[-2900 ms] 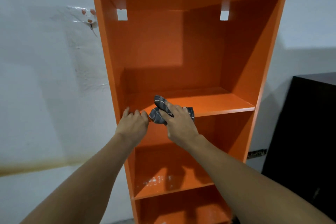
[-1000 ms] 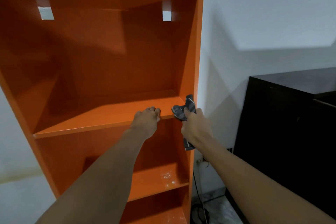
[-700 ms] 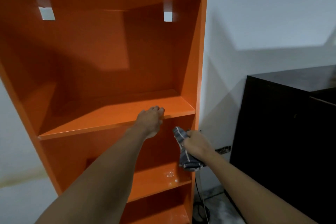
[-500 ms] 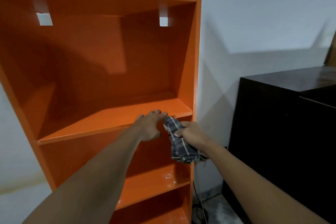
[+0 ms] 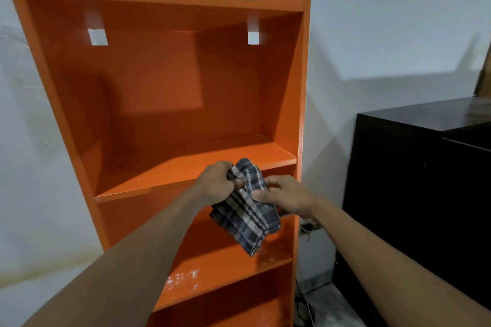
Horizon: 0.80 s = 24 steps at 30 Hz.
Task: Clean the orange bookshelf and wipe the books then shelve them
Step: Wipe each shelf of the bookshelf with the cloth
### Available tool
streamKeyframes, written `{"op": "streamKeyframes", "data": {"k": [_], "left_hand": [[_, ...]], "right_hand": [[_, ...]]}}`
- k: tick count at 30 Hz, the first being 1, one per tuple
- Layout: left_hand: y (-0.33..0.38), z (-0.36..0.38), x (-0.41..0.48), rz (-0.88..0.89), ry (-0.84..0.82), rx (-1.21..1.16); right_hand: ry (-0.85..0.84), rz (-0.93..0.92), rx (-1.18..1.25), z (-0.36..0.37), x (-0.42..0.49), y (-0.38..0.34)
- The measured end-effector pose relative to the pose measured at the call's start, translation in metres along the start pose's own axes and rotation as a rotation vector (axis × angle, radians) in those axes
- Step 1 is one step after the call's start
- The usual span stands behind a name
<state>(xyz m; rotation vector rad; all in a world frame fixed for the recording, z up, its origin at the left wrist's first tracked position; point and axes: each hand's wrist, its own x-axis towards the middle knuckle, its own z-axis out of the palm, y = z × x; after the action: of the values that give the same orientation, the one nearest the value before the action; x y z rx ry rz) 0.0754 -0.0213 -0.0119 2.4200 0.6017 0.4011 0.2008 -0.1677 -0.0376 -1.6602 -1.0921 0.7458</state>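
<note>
Both hands pinch the plaid cloth (image 5: 247,207), left hand (image 5: 216,180) and right hand (image 5: 288,199); we'd refold to a clean face before wiping the speckled lower shelf (image 5: 212,273) of the orange bookshelf (image 5: 170,87).

Your left hand (image 5: 216,183) curls its fingertips into the plaid cloth (image 5: 245,214), so they are hidden from you. Under the fingers of your right hand (image 5: 289,200) the cloth's far edge disappears into the palm. Behind both hands and the cloth, part of the orange bookshelf (image 5: 164,103) is covered; its lowest shelves run off the bottom edge. The dark cabinet (image 5: 414,172) beyond your right fingers is cut off at the right.
</note>
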Motion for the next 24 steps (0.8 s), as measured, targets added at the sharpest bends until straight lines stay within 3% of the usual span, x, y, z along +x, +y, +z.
{"op": "streamKeyframes", "data": {"k": [5,10,14,17,21,24], "left_hand": [[-0.020,0.020,-0.006,-0.015,-0.068,-0.042],[-0.036,0.054,-0.006,-0.070,-0.086,-0.115],[-0.045,0.067,0.000,-0.116,-0.134,-0.110],[-0.054,0.077,0.006,-0.264,-0.219,-0.019],[-0.065,0.106,0.014,-0.473,-0.239,-0.355],[-0.085,0.133,0.020,-0.452,-0.121,-0.530]], "right_hand": [[0.067,0.036,-0.145,0.013,0.000,0.013],[-0.069,0.070,-0.258,0.019,0.002,0.034],[-0.081,0.116,-0.334,0.012,0.023,0.063],[-0.143,0.124,-0.370,0.006,0.040,0.085],[-0.231,0.145,-0.419,0.003,0.059,0.113],[-0.319,0.221,-0.392,0.001,0.072,0.135]]}}
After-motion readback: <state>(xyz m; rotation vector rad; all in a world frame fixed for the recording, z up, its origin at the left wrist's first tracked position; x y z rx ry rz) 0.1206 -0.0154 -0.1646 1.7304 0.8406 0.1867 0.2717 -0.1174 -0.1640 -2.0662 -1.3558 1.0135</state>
